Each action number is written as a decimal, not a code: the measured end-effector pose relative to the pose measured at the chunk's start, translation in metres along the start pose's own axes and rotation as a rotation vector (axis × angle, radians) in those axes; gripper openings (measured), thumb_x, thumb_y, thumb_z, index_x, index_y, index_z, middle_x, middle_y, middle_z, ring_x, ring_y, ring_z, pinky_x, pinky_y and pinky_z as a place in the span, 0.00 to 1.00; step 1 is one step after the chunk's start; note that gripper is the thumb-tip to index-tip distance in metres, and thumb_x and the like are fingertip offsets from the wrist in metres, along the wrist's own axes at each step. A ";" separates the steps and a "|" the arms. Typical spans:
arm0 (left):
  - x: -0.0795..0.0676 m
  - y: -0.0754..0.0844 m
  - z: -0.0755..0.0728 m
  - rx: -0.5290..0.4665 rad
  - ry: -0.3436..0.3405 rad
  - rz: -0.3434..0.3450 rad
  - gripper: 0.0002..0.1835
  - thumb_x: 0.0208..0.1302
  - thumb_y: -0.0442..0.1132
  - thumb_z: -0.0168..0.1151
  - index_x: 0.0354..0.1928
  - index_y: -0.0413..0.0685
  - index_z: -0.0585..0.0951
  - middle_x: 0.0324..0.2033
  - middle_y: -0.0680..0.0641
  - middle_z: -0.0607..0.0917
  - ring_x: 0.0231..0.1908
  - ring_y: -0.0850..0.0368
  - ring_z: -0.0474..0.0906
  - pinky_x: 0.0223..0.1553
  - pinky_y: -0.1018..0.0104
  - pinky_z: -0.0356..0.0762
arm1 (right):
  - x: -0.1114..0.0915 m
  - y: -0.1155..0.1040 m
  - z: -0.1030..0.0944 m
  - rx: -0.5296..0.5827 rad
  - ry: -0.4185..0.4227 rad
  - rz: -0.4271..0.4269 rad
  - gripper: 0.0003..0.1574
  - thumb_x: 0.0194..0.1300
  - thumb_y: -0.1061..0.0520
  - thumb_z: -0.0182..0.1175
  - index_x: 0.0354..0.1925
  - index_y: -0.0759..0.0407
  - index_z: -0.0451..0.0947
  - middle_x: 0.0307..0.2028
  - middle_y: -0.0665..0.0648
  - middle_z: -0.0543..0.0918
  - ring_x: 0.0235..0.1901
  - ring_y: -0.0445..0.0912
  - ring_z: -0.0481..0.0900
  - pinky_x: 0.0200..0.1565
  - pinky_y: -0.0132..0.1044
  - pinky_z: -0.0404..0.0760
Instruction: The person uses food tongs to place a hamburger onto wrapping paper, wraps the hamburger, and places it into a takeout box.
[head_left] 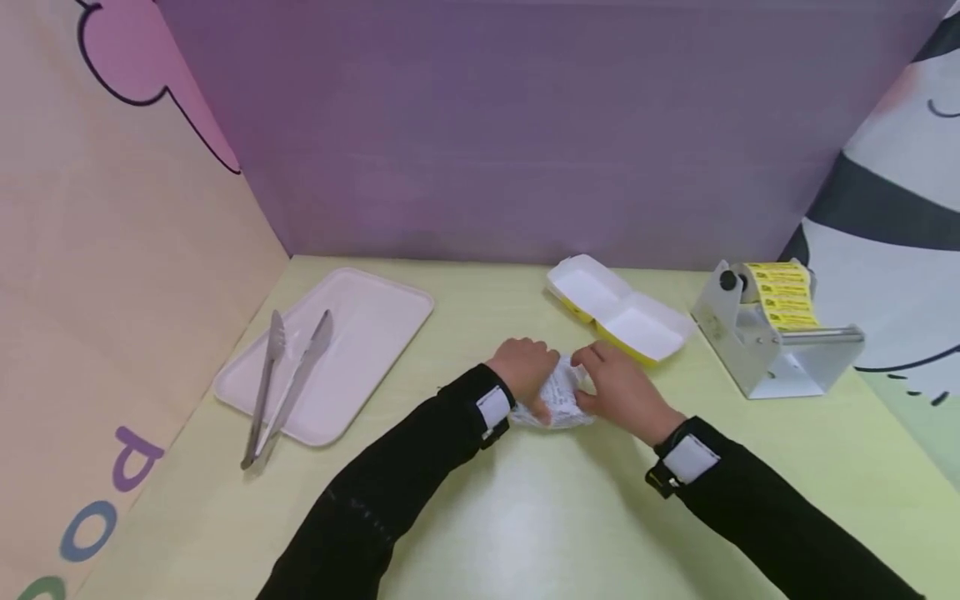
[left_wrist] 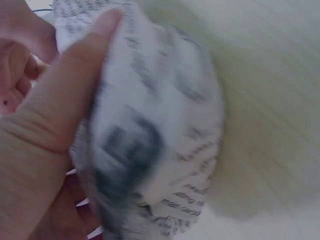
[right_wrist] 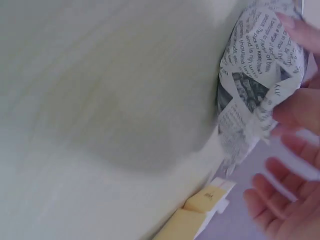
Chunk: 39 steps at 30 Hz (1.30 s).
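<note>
A rounded bundle wrapped in white newsprint-patterned paper point(head_left: 558, 396) lies on the table between the two hands; what is inside is hidden. My left hand point(head_left: 525, 372) holds its left side. In the left wrist view the thumb lies along the printed paper point(left_wrist: 155, 95), with fingers behind it. At the bundle's right end is my right hand point(head_left: 618, 390). Its thumb touches a crumpled, gathered part of the paper in the right wrist view, while the other fingers point(right_wrist: 280, 187) are spread loosely, off the paper.
Behind the hands stands an opened white and yellow takeaway box point(head_left: 626, 312). On the right is a label dispenser point(head_left: 780, 350) with a yellow label roll point(head_left: 783, 296). At the left, metal tongs point(head_left: 296, 387) lie across a pale tray point(head_left: 375, 325). A purple wall point(head_left: 525, 133) closes off the back.
</note>
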<state>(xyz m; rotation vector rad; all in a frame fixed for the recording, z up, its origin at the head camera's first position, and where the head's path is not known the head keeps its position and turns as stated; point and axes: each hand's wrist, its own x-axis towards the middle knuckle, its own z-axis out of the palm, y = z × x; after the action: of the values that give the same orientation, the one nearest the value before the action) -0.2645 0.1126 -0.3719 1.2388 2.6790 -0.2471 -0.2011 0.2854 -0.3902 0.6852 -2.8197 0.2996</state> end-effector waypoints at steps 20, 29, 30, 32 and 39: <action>-0.025 -0.019 -0.011 0.046 0.044 0.099 0.47 0.38 0.48 0.83 0.65 0.65 0.72 0.60 0.45 0.69 0.56 0.47 0.61 0.54 0.56 0.62 | 0.004 -0.034 -0.003 -0.075 -0.057 -0.219 0.17 0.54 0.62 0.70 0.44 0.63 0.80 0.34 0.57 0.77 0.29 0.47 0.75 0.33 0.40 0.77; -0.036 -0.023 -0.006 -0.092 -0.007 0.089 0.29 0.71 0.36 0.56 0.69 0.71 0.68 0.47 0.46 0.67 0.40 0.53 0.66 0.36 0.67 0.69 | 0.004 -0.042 -0.001 0.071 -0.141 -0.168 0.23 0.57 0.63 0.67 0.51 0.67 0.78 0.40 0.60 0.74 0.29 0.43 0.75 0.33 0.35 0.78; -0.036 -0.024 -0.006 -0.102 -0.021 0.088 0.30 0.70 0.37 0.57 0.70 0.71 0.67 0.47 0.46 0.67 0.41 0.52 0.65 0.37 0.66 0.68 | 0.005 -0.043 -0.001 0.093 -0.146 -0.160 0.23 0.57 0.63 0.66 0.52 0.67 0.77 0.42 0.61 0.74 0.29 0.43 0.75 0.33 0.34 0.78; -0.036 -0.026 -0.006 -0.119 -0.042 0.094 0.30 0.67 0.40 0.60 0.70 0.69 0.67 0.49 0.48 0.68 0.44 0.52 0.63 0.41 0.65 0.67 | 0.006 -0.047 -0.001 0.125 -0.149 -0.157 0.24 0.58 0.63 0.65 0.54 0.68 0.77 0.44 0.64 0.74 0.30 0.44 0.77 0.33 0.35 0.79; -0.034 -0.032 -0.004 -0.191 0.019 0.100 0.21 0.68 0.55 0.57 0.61 0.64 0.78 0.49 0.51 0.74 0.46 0.53 0.63 0.48 0.62 0.63 | 0.011 -0.052 0.001 0.378 -0.170 -0.005 0.23 0.66 0.63 0.58 0.57 0.72 0.74 0.53 0.68 0.76 0.47 0.56 0.80 0.46 0.44 0.81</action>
<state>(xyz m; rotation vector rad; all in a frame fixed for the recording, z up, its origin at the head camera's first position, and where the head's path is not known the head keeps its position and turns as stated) -0.2683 0.0680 -0.3578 1.3147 2.5754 0.0345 -0.1864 0.2352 -0.3812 0.8254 -2.9491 0.8247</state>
